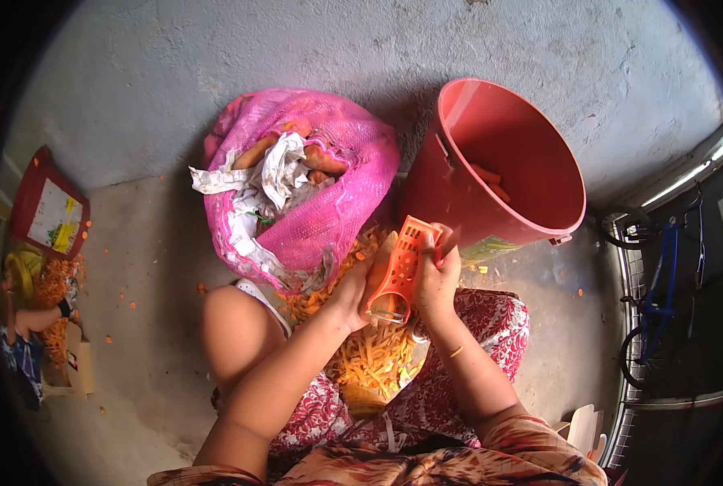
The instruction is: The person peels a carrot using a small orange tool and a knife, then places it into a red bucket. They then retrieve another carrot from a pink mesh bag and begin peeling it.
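Observation:
Between my knees, my right hand (438,279) is closed on an orange peeler (406,271) with a perforated body and a metal blade at its lower end. My left hand (357,292) holds a carrot (380,263) that lies along the peeler's left side, partly hidden by it. Below both hands is a heap of orange peelings (375,352). A pink mesh sack (329,219) with carrots and torn white paper in its mouth stands ahead to the left. Ahead to the right is a large red bucket (434,182) with some carrots inside.
A grey wall (297,49) rises behind the sack and bucket. At the far left are another red bucket (34,198), more peelings and another person's arm (38,318). A blue bicycle (661,283) is at the right. Orange bits lie on the floor (143,267).

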The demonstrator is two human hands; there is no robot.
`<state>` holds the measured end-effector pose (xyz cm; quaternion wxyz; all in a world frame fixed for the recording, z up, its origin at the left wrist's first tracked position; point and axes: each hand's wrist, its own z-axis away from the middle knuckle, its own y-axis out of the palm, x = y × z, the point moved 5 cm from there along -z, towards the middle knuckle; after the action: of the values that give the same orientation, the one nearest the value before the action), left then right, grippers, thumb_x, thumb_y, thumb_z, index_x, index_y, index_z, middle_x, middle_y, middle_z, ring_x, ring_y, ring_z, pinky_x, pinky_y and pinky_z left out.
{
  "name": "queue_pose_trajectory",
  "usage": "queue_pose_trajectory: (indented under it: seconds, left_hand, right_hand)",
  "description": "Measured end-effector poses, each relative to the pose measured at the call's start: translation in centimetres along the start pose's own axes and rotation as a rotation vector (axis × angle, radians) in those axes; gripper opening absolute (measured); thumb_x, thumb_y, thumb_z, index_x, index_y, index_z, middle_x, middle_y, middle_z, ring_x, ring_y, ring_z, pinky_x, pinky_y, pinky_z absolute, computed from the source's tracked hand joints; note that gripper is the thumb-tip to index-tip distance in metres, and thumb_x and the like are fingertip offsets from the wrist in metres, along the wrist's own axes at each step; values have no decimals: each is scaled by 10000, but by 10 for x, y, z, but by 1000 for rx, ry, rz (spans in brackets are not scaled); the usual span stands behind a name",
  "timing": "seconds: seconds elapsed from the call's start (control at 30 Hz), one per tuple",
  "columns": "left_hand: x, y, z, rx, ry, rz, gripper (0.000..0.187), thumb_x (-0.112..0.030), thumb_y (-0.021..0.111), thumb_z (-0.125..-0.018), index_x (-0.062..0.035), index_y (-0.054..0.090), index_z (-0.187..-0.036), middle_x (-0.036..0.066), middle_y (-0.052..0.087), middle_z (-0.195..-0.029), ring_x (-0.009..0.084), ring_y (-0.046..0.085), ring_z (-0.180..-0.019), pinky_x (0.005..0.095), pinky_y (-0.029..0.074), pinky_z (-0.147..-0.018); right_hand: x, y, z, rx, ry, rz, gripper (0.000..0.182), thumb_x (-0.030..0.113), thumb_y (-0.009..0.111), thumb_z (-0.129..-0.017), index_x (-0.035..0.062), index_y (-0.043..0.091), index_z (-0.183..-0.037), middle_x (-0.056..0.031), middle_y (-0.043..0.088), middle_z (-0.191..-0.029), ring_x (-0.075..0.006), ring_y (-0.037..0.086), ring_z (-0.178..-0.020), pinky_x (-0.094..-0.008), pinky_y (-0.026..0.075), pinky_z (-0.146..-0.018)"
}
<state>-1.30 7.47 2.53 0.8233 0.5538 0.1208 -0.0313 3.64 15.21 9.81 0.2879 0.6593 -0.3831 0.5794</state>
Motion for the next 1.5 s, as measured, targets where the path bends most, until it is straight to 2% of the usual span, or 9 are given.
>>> queue_pose_trajectory:
  seconds: [0.2, 0.33, 0.43, 0.57, 0.77, 1.0, 1.03, 1.3, 1.5]
  left_hand:
    - [1, 12, 13, 66, -86, -370, 365, -370, 286, -909, -71, 480, -989, 58, 561, -842, 158, 574, -755, 296, 481, -702]
    - [24, 3, 14, 130, 27, -569, 431, -445, 271, -890, -71, 475, -953, 73, 542, -788, 168, 561, -673, 323, 491, -582]
    - [18, -5, 11, 85, -38, -472, 503, -498, 284, -870, -52, 460, -1023, 101, 545, -847, 193, 571, -722, 357, 507, -579]
    - [6, -13, 5, 37, -132, -137, 426, -440, 320, -877, -75, 472, -1038, 97, 567, -779, 211, 585, -660, 343, 504, -550]
    - [11, -1, 7, 207, -179, -134, 434, -435, 323, -873, -63, 489, -1021, 131, 563, -806, 245, 582, -601, 387, 514, -478]
    - [21, 10, 19, 224, -218, -438, 433, -440, 289, -888, -68, 454, -1037, 104, 553, -771, 214, 578, -595, 323, 491, -500]
    - [23, 8, 20, 243, -211, -487, 443, -449, 288, -885, -66, 444, -1042, 113, 551, -774, 228, 580, -608, 333, 494, -496]
    - [4, 10, 16, 74, -143, -278, 388, -410, 321, -877, -73, 463, -1009, 108, 562, -770, 224, 577, -601, 332, 491, -541]
    - [17, -10, 4, 146, -114, -268, 440, -461, 362, -845, -57, 491, -960, 142, 568, -758, 254, 579, -620, 355, 485, -524]
  right_hand:
    - [-12, -12, -15, -81, -224, 226, 100, 94, 470, -854, -5, 476, -857, -53, 467, -669, -105, 436, -645, -248, 395, -600]
    - [-22, -91, -84, -585, -367, 487, 154, 159, 447, -875, 15, 476, -827, -52, 499, -677, -115, 437, -605, -250, 388, -572]
    - [-15, -96, -83, -492, -165, -148, 134, 156, 432, -885, 35, 484, -859, 16, 454, -644, -57, 381, -532, -216, 343, -491]
    - [-12, -51, -46, -222, -157, -21, 172, 204, 452, -878, 36, 474, -907, 16, 459, -577, -54, 406, -417, -180, 334, -381]
    - [-3, -15, -15, -106, -127, 32, 111, 115, 432, -881, 12, 462, -911, -3, 476, -713, -64, 432, -646, -197, 384, -588]
    - [-21, -99, -83, -675, -427, 488, 176, 150, 434, -875, -21, 474, -863, -94, 496, -720, -134, 455, -625, -265, 394, -589]
    - [-25, -116, -90, -701, -213, 309, 173, 156, 429, -878, -7, 461, -829, -61, 479, -685, -114, 442, -605, -268, 390, -570]
    - [-3, -49, -38, -282, -91, -20, 120, 134, 440, -881, 21, 472, -906, 10, 462, -694, -50, 411, -611, -197, 371, -554]
    - [8, -16, -13, -192, -278, 335, 142, 129, 451, -872, 0, 468, -926, -68, 516, -641, -104, 475, -550, -249, 406, -526]
